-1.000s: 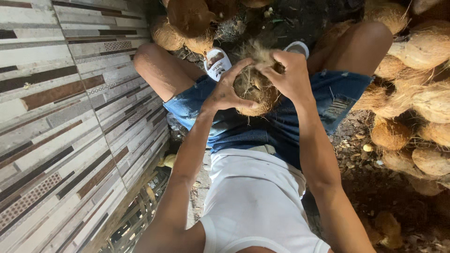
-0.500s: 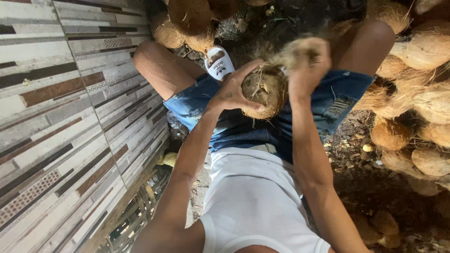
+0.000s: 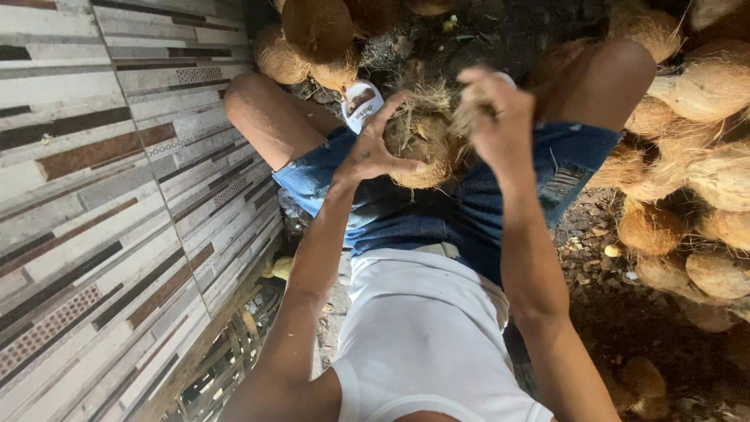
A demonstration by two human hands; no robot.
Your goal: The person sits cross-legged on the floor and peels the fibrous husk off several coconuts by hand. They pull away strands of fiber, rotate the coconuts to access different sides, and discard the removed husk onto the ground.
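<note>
I sit with knees apart, in blue denim shorts and a white top. My left hand (image 3: 373,150) cups a round, fibrous brown coconut (image 3: 423,144) above my lap, thumb along its lower edge. My right hand (image 3: 491,117) is closed on a tuft of husk fibre (image 3: 466,116) at the coconut's upper right side. Loose fibres stick up from the top of the coconut. The coconut's far side is hidden behind my hands.
A tiled wall (image 3: 109,195) with brown and grey stripes runs along the left. Several husked coconuts (image 3: 703,172) are heaped at the right, more (image 3: 312,39) lie beyond my knees. A white sandal (image 3: 362,103) shows by my left knee. Dark soil with husk scraps (image 3: 617,305) covers the ground.
My right hand went from gripping over the coconut's top to pulling a tuft of fibre up and to the right. My left hand stays under the coconut.
</note>
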